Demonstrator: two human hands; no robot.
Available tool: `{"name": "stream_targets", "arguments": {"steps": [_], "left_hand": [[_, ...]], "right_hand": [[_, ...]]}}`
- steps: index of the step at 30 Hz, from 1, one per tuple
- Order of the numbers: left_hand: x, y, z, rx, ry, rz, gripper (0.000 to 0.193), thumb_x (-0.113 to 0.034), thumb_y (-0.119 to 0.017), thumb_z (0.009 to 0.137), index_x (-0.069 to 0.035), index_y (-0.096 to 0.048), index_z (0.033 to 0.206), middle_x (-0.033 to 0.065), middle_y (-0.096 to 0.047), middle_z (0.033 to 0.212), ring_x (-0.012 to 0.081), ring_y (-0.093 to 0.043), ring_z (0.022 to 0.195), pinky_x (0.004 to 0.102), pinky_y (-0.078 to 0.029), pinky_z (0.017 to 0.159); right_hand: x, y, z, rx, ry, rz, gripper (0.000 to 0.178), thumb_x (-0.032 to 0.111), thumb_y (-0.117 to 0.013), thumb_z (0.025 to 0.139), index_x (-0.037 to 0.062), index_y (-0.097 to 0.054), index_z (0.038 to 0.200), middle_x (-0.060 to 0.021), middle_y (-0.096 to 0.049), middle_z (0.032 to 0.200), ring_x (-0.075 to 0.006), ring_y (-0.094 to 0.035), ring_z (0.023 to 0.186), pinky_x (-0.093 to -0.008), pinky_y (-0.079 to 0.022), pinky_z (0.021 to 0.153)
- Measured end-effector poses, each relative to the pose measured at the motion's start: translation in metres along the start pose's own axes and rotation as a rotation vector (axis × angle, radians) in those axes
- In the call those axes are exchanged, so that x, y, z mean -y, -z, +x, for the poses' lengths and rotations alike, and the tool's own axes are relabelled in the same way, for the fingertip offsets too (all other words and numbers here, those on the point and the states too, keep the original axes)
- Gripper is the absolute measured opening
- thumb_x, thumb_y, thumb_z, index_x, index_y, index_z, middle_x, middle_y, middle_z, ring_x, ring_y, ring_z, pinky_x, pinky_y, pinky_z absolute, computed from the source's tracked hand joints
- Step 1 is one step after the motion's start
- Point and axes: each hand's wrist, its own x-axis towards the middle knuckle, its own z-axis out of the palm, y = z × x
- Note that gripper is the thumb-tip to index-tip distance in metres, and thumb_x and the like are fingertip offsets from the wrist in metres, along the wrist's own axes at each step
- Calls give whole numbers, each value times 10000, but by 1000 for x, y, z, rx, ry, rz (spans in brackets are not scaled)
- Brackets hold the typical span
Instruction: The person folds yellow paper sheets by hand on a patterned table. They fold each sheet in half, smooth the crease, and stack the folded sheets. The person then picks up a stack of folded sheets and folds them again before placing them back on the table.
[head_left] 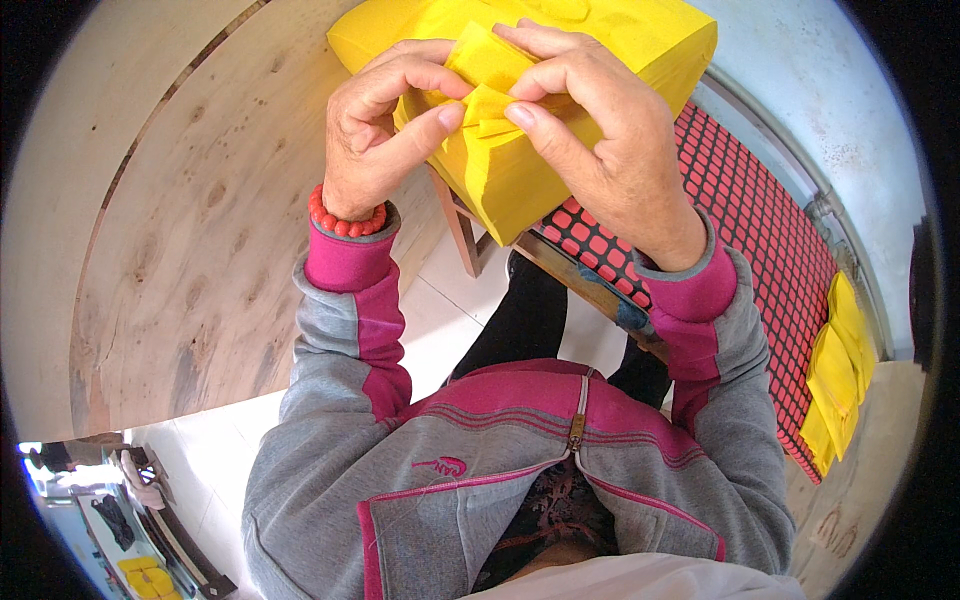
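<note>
In front of me is a bulky, box-shaped yellow fabric bag (540, 185), its sides creased and one corner pointing down toward me. My left hand (385, 130) pinches a gathered, folded piece of the yellow fabric between thumb and forefinger. From the other side, my right hand (610, 135) grips the same pleated bunch, its thumb tip close to the left thumb. A red bead bracelet (347, 220) circles my left wrist. What lies under the fingers inside the folds is hidden.
A large wooden board (200, 230) fills the left side. To the right runs a bench with a red-and-black patterned cover (750, 210), with folded yellow fabric pieces (840, 370) on its end. A wooden leg (455, 225) stands below the bag. Another yellow piece (148, 578) lies at lower left.
</note>
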Motion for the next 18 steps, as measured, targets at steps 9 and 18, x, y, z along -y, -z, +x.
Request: {"name": "stream_targets", "arguments": {"steps": [9,18], "left_hand": [[-1,-2,0,-26,30,2,60,-21,-699,866,-5,-697,924,127,-698,1124,213,-640,1038,324,-475,923],[-2,-7,0,-70,33,-42,46,-38,-693,892,-10,-682,926,116,-698,1093,201,-633,1027,316,-470,917]], "right_hand": [[3,1,2,-66,-2,12,160,72,-723,836,33,-618,950,-185,-663,1211,-341,-642,1082,-389,-499,918],[5,10,7,-36,34,-1,226,29,-787,772,4,-602,900,-266,-655,1138,-323,-689,1009,-338,-550,797]]}}
